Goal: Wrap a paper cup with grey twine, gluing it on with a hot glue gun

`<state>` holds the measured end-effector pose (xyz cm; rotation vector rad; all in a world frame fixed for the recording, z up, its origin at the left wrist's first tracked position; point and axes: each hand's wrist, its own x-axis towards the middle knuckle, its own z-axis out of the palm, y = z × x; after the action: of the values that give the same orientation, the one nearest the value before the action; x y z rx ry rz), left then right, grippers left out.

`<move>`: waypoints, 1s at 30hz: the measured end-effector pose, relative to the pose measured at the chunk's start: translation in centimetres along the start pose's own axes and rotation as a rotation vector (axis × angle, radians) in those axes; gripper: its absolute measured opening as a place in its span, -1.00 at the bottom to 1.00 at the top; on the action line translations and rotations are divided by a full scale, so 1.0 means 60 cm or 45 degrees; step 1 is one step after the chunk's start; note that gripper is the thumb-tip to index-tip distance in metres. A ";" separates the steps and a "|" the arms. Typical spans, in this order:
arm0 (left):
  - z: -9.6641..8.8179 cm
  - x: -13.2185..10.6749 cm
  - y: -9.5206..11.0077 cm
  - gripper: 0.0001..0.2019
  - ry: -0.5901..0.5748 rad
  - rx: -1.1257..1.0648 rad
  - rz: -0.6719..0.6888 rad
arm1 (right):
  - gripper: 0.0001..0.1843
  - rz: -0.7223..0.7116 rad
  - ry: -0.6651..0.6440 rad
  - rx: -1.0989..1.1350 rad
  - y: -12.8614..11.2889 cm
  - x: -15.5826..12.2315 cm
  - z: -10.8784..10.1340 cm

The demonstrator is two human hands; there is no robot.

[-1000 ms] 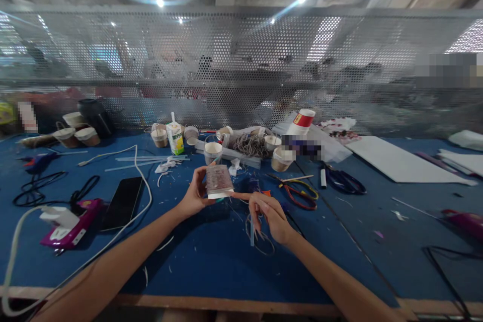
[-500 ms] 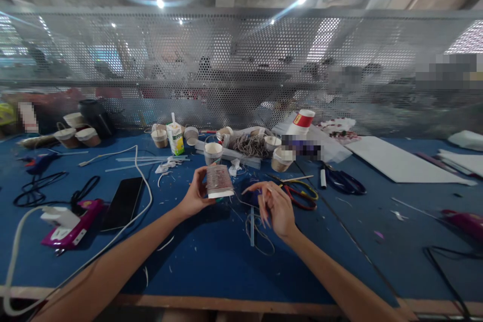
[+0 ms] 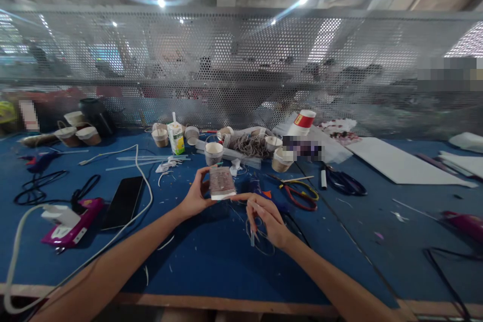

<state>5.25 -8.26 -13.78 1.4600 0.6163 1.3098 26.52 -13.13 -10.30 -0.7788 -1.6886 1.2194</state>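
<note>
My left hand (image 3: pixel 196 192) is closed around a small paper cup wound with brown-grey cord (image 3: pixel 222 182), tipped so that its white rim faces down toward me. Just right of it is my right hand (image 3: pixel 267 216), its index finger stretched to the cup's lower edge. The other fingers of that hand are curled together on a thin cord, though the pinch itself is partly hidden. Loose loops of this cord (image 3: pixel 268 251) and a clear glue stick (image 3: pixel 252 239) lie beneath it. Behind the right hand a blue glue gun (image 3: pixel 260 188) rests on the table.
Scissors with red and yellow handles (image 3: pixel 304 198) and dark-handled scissors (image 3: pixel 345 182) lie to the right. Several cups, a drink carton (image 3: pixel 176 137) and a tangle of cord (image 3: pixel 251 146) stand behind. Left are a phone (image 3: pixel 124 202), a purple power strip (image 3: pixel 77 224) and a white cable (image 3: pixel 151 196).
My right hand has moved down and left, its index finger now reaching the cup's lower edge. The cup in my left hand has shifted slightly right.
</note>
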 end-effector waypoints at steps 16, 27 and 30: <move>-0.009 0.001 -0.021 -0.19 -0.013 -0.025 -0.040 | -0.74 -0.427 0.635 -0.579 0.010 0.006 -0.020; 0.004 -0.007 -0.013 -0.16 -0.369 -0.039 -0.048 | -0.04 -0.323 0.017 -1.008 0.030 0.016 -0.020; 0.006 -0.009 -0.015 -0.16 -0.393 0.006 0.028 | -0.05 -0.367 0.049 -0.977 0.042 0.016 -0.025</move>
<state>5.67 -8.54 -14.74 1.6357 0.4009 1.0700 27.48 -10.92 -12.22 -0.9412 -2.1628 0.3303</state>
